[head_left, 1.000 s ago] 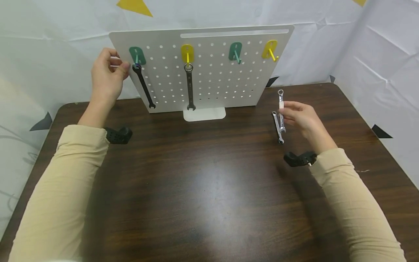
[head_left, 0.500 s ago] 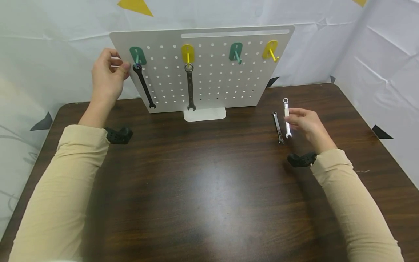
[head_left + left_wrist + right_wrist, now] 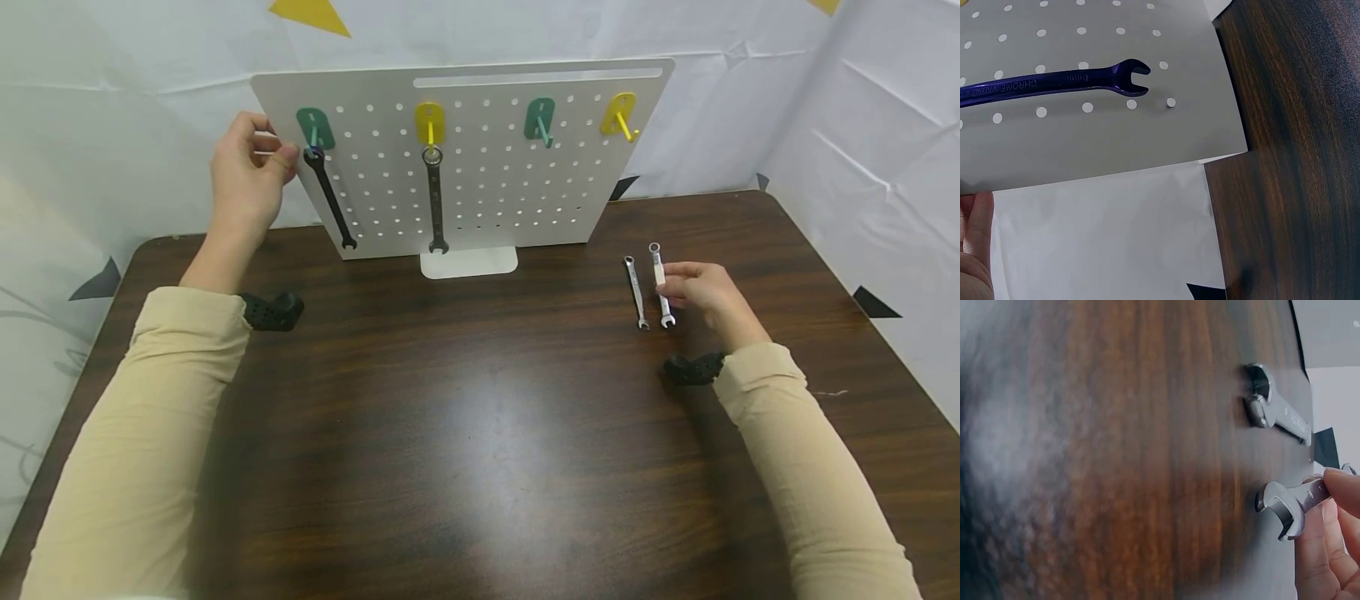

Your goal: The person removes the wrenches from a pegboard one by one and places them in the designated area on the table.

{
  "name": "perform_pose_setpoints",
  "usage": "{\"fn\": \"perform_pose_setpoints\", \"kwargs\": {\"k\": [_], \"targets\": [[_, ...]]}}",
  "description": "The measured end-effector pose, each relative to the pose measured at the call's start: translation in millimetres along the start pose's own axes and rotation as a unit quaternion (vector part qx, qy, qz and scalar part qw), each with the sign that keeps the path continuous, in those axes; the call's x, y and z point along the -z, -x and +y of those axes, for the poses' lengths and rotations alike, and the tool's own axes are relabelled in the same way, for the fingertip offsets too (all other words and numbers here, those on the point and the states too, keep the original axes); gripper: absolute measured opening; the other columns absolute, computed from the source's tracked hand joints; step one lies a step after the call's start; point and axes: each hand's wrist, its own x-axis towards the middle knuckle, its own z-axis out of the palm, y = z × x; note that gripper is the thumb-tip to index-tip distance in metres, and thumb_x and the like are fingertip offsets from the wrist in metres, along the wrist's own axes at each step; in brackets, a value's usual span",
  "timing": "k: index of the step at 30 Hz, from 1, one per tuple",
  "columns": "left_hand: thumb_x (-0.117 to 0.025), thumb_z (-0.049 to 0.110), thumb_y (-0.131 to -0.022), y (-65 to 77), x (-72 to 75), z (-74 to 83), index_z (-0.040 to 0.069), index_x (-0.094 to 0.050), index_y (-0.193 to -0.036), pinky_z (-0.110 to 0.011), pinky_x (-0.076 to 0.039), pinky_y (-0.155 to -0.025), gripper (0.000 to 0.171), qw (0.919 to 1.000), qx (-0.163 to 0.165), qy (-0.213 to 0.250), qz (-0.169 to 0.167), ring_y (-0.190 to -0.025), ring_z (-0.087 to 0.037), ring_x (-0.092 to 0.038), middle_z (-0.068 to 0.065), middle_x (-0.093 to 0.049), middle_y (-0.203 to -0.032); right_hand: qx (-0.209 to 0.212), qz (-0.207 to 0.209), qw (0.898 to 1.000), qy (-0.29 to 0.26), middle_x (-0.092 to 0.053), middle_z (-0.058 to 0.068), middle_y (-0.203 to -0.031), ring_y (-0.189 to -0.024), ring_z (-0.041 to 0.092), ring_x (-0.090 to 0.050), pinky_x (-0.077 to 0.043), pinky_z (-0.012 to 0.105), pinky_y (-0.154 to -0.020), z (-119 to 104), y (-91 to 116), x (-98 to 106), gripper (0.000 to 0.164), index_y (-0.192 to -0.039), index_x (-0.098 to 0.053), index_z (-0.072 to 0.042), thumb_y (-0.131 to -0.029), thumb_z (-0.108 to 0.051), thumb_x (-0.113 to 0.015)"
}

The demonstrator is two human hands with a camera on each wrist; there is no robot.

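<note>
My left hand [image 3: 247, 179] grips the left edge of a grey pegboard [image 3: 360, 92], thumb in front and fingers behind. Beside that thumb a dark combination wrench [image 3: 330, 200] hangs from a green hook [image 3: 315, 127]; it looks purplish [image 3: 1054, 82] in the left wrist view. Another dark wrench [image 3: 435, 200] hangs on a yellow hook [image 3: 430, 121]. On the right, my right hand [image 3: 705, 292] pinches a silver combination wrench [image 3: 658, 268] by its shank, its open end [image 3: 1285, 506] low over the table. A second silver wrench [image 3: 636, 292] lies just left of it.
Farther right on the board are a green hook [image 3: 539, 118] and a yellow hook [image 3: 618, 114], both bare. The board's white foot [image 3: 468, 263] rests on the dark wood table [image 3: 465, 400]. White sheeting [image 3: 885, 167] stands behind and along the sides.
My right hand has moved the silver wrench slightly right, toward me and down, away from the other silver one. The left hand and pegboard stay put.
</note>
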Motion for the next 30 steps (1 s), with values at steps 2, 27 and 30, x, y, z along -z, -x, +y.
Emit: {"fn": "perform_pose_setpoints", "kwargs": {"k": [2,27,30], "targets": [[-0.056,0.013,-0.096,0.5,0.3,0.0,0.020,-0.053,-0.103,-0.017,-0.057,-0.089,0.011,1.0000,0.000,-0.002,0.000,-0.077,0.002,-0.052,0.013,-0.049,-0.088,0.002,-0.005,1.000,0.004,-0.051,-0.026,-0.073,-0.072,-0.012,-0.053,-0.052,0.004,-0.069,0.7,-0.5,-0.1,0.052,-0.139,-0.035,0.014,-0.094,-0.005,-0.055],[-0.055,0.017,-0.096,1.6,0.0,-0.5,0.018,-0.054,-0.106,-0.020,-0.057,-0.092,0.011,0.9999,-0.003,-0.015,0.001,-0.077,0.004,-0.053,0.014,-0.048,-0.088,0.008,0.044,0.991,0.127,-0.060,-0.014,-0.066,-0.057,-0.008,-0.051,-0.048,0.007,-0.053,-3.5,-3.0,-5.3,0.040,-0.124,-0.050,0.017,-0.089,-0.001,-0.059],[-0.055,0.017,-0.096,1.5,-0.4,-0.4,0.018,-0.054,-0.107,-0.020,-0.057,-0.092,0.011,0.9998,-0.004,-0.017,0.001,-0.077,0.004,-0.053,0.014,-0.048,-0.088,0.012,0.060,0.987,0.151,-0.063,-0.009,-0.067,-0.056,-0.006,-0.052,-0.047,0.008,-0.052,-3.4,-2.7,-5.6,0.038,-0.120,-0.054,0.016,-0.087,-0.003,-0.062]]}}
